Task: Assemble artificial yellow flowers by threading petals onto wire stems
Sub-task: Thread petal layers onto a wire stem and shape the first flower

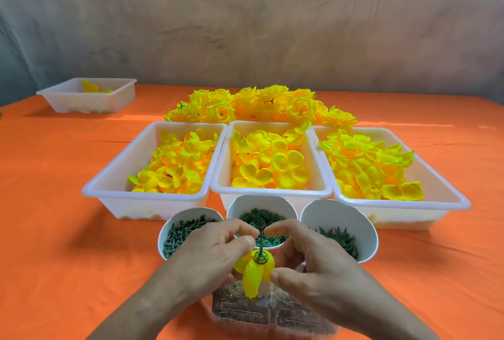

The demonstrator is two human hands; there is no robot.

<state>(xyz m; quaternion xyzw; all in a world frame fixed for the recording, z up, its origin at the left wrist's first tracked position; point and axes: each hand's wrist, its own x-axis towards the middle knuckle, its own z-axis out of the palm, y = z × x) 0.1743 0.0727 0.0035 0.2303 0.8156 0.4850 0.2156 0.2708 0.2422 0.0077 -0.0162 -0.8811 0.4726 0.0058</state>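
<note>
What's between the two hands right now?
The left hand and right hand flank a yellow petal threaded on a wire stem, green ring piece on top; head view.

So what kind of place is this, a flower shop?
More likely a small workshop table for making fake flowers. White tubs hold loose yellow petals, paper cups hold green plastic parts, finished flowers are piled behind, and the left hand and right hand hold a half-made flower.
</note>
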